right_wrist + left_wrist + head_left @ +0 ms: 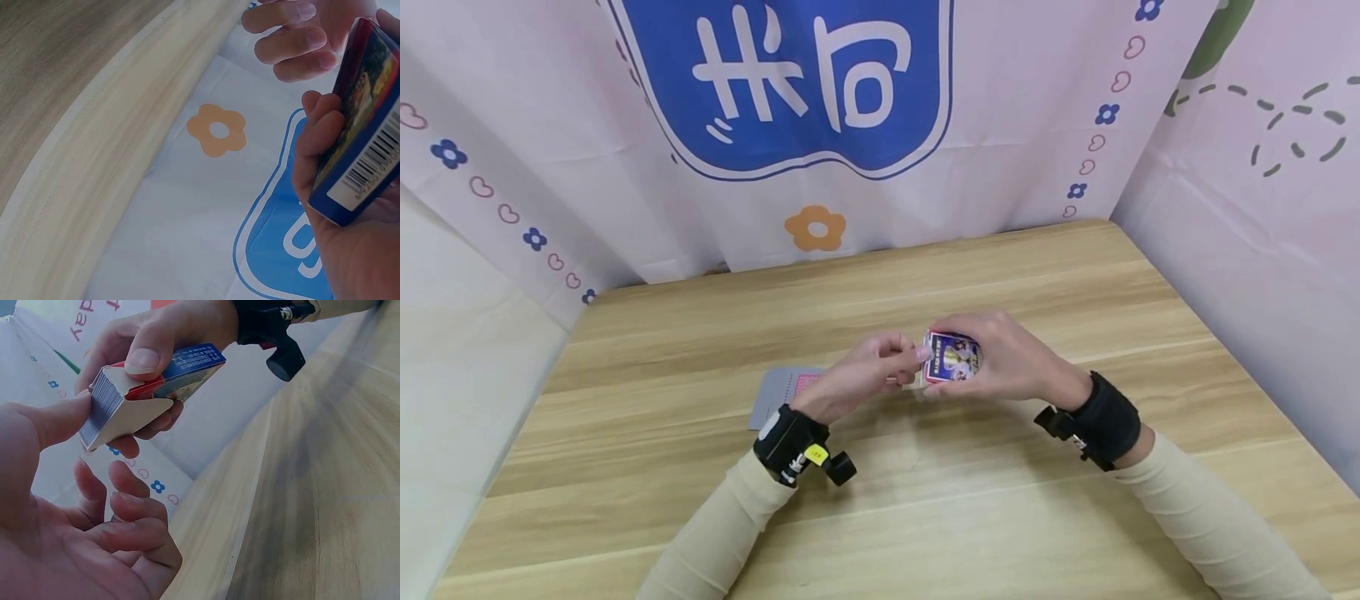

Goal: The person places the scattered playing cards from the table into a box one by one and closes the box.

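One small card box (955, 360) is raised over the middle of the wooden table (1000, 517), its open end facing left. My right hand (1011, 358) is clamped on it from the right, thumb on the near side and fingers round the far side. At the open end I see the edges of a stack of cards (106, 405). The thumb tip of my left hand (865, 375) touches those edges, while its other fingers are loosely bent, apart from the box and gripping nothing. A barcode label (370, 169) shows on one blue side. Left of the box, partly behind my left wrist, a grey holder (769, 398) lies on the table with a pink-patterned card (806, 382) on it. On the far side hangs a printed cloth (1000, 167).
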The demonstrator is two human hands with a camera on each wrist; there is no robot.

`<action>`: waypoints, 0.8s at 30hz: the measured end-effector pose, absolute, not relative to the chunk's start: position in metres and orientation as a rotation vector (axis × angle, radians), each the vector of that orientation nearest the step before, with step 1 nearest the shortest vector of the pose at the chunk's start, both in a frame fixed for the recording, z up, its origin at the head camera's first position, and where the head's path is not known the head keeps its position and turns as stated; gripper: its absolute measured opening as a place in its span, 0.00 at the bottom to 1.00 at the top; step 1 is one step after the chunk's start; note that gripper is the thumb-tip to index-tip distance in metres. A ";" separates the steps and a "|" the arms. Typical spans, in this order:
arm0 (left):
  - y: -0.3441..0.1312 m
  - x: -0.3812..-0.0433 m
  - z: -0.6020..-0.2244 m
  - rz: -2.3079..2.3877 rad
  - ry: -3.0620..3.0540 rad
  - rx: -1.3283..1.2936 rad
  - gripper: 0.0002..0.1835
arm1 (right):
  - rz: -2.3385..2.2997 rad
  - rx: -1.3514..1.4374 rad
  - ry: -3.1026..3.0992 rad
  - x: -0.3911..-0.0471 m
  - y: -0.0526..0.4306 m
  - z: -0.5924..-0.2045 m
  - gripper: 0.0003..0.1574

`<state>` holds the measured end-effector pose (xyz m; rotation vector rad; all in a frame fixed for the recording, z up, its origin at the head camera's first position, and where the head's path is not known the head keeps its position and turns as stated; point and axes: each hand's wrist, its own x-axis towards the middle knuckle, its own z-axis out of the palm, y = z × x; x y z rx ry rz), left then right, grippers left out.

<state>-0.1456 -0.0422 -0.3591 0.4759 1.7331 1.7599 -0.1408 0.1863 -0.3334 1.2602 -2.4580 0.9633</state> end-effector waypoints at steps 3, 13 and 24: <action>-0.042 -0.144 -0.360 1.760 1.732 0.479 0.16 | 0.960 1.255 -2.467 -0.140 0.186 -0.335 0.42; -0.054 -0.149 -0.350 1.629 1.860 0.586 0.17 | 0.985 1.289 -2.466 -0.141 0.185 -0.338 0.42; -0.126 -0.178 -0.340 0.690 2.582 0.776 0.05 | 0.947 1.261 -2.515 -0.141 0.186 -0.338 0.43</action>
